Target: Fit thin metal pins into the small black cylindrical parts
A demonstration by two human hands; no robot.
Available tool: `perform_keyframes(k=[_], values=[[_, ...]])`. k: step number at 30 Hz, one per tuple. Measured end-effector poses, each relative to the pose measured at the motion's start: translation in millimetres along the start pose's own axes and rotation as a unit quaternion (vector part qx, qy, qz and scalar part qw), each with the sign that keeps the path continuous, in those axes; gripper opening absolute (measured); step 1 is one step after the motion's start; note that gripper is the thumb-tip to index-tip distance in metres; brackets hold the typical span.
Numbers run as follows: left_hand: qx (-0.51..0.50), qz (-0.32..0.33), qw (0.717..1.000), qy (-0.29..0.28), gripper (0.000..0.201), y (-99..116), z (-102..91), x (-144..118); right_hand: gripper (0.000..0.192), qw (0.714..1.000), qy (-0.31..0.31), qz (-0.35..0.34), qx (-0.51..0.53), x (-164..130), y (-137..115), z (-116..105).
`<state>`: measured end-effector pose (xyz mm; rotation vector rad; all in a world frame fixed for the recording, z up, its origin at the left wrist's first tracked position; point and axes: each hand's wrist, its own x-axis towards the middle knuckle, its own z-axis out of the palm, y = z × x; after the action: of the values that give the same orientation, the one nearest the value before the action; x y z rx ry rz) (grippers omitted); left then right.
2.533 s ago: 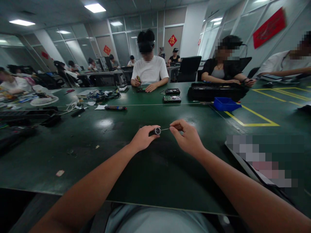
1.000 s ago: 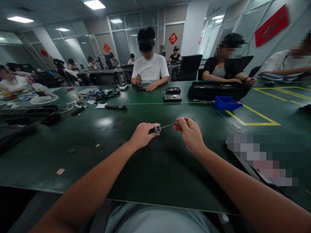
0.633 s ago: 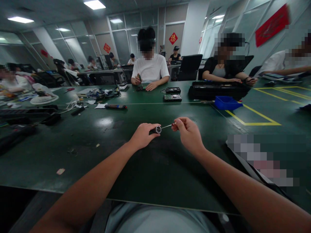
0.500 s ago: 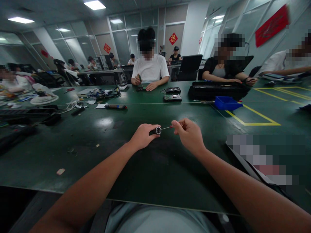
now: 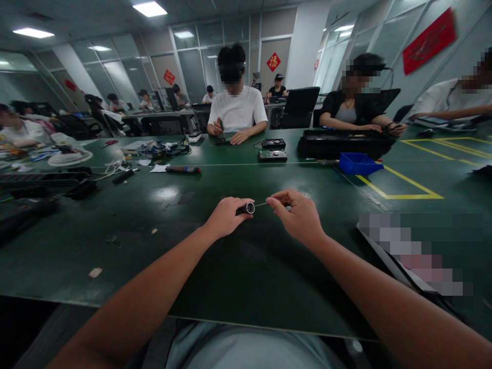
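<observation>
My left hand [image 5: 226,214] is closed around a dark cylindrical part [image 5: 250,208] with a pale ring at its round end, which faces right and toward me. My right hand [image 5: 298,211] pinches a screwdriver [image 5: 261,205]; its thin metal shaft points left to the ringed end of the cylinder. The fingers cover the handle. Whether the tip touches inside the ring is too small to tell. Both hands are held over the green table [image 5: 230,277].
Hard drives [image 5: 272,155] lie across the table before a co-worker [image 5: 237,107] in white. A blue tray [image 5: 360,163] stands by a long black unit [image 5: 342,145]. Cables and parts [image 5: 161,147] clutter the left, with a dark tool-like bar [image 5: 183,169]. Papers [image 5: 407,256] lie at right.
My right fingers have shifted slightly left along the screwdriver and now cover the red part that showed before. My left hand and the cylinder have hardly moved.
</observation>
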<state>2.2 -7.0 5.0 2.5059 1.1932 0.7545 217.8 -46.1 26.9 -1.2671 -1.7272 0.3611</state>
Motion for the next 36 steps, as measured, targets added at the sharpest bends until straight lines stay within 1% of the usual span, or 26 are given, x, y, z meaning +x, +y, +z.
perform_keyframes(k=[3, 6, 10, 14, 18, 22, 24, 27, 36], values=[[0.005, -0.006, 1.0, 0.003, 0.039, -0.5, 0.8, 0.3, 0.014, 0.999, -0.029, -0.043, 0.014, -0.6, -0.7, -1.8], [0.005, -0.003, 1.0, 0.002, 0.038, -2.4, 2.2, 0.4, 0.012, 0.997, -0.048, -0.063, 0.008, -1.5, -2.3, -3.6], [0.004, -0.002, 1.0, 0.003, 0.039, -4.9, 3.6, 0.2, 0.019, 0.998, -0.054, -0.043, 0.002, -1.5, -4.2, -4.5], [-0.001, -0.005, 1.0, 0.005, 0.039, -4.9, 4.2, 0.6, 0.035, 0.999, -0.048, -0.002, -0.023, 0.1, -2.9, -2.8], [-0.004, -0.01, 1.0, 0.005, 0.039, -3.9, 3.8, 0.6, 0.033, 0.999, -0.03, -0.006, -0.026, -0.1, -1.0, -1.8], [-0.009, -0.03, 0.999, 0.018, 0.04, -4.3, 2.3, -0.5, 0.033, 0.999, -0.041, -0.024, -0.019, -1.9, -2.5, -3.0], [-0.013, -0.032, 0.999, 0.02, 0.04, -4.6, 1.6, -0.9, 0.031, 0.999, -0.047, -0.02, -0.02, -1.9, -3.8, -3.4], [-0.017, -0.024, 0.999, 0.017, 0.039, -4.7, 1.3, -1.0, 0.035, 0.999, -0.04, -0.013, -0.029, -0.4, -4.3, -2.7], [-0.014, -0.022, 1.0, 0.016, 0.038, -4.0, 1.5, 0.8, 0.03, 0.999, -0.03, -0.002, -0.019, -0.1, -4.2, -1.7]])
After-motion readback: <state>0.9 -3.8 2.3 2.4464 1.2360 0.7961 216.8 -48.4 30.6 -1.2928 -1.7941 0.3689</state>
